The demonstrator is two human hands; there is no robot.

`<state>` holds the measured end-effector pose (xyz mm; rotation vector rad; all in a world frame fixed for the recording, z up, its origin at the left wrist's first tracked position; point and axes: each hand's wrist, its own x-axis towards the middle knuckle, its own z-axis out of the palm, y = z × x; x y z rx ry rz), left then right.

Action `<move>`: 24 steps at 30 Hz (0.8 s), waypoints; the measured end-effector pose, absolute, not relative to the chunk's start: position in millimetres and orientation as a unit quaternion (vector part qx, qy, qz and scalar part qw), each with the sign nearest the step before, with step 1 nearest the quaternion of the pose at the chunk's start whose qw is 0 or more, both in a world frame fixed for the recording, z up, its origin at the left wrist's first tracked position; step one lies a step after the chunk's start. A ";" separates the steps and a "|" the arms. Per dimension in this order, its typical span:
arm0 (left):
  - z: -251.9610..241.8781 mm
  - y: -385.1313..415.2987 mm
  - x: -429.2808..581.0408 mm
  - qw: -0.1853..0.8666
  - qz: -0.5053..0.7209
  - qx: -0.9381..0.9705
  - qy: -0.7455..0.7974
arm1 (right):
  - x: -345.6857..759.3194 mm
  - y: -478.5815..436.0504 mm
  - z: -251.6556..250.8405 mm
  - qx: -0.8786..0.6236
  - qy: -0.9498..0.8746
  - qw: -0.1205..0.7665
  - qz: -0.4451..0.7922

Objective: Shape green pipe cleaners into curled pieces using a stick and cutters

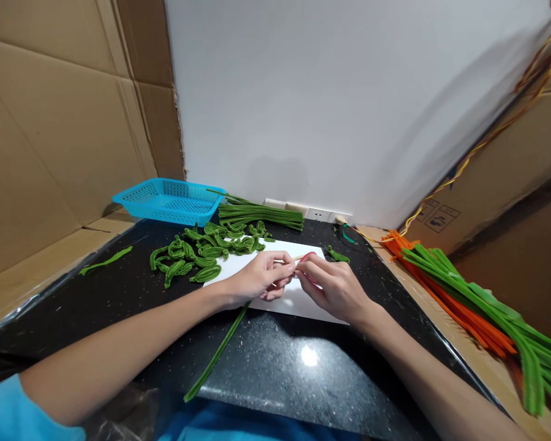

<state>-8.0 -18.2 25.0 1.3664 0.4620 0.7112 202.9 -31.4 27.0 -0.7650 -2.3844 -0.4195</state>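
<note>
My left hand (pixel 272 274) is closed over a white sheet (pixel 303 306), fingers curled and thumb pressed in. A long green pipe cleaner (pixel 220 352) runs from beneath it toward the counter's front edge; its upper end is hidden in the fingers. My right hand (pixel 333 283) pinches close against the left fingertips. Something red (pixel 309 255) and a thin tan stick-like piece show at its fingers, too covered to name. Left of the sheet lies a heap of looped green pipe cleaner pieces (pixel 206 245), a few overlapping its edge.
A blue plastic basket (pixel 165 217) stands at the back left, beside a bundle of straight green pipe cleaners (pixel 261 214). Sockets (pixel 319 214) line the wall. Green strips (pixel 482 294) and orange strips (pixel 459 312) lie on cardboard at the right. Cardboard walls (pixel 59 122) flank the black counter.
</note>
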 end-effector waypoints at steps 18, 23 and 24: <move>22.4 -11.6 -24.6 0.131 0.329 0.906 0.231 | 169.2 -38.5 21.4 -0.401 -0.578 0.411 0.580; 18.3 -18.9 -11.8 0.365 0.407 0.786 0.289 | 180.9 -37.8 20.0 -0.415 -0.822 0.377 0.103; 17.0 -19.0 -9.5 0.426 0.405 0.756 0.288 | 182.9 -38.0 20.2 -0.407 -0.838 0.361 0.038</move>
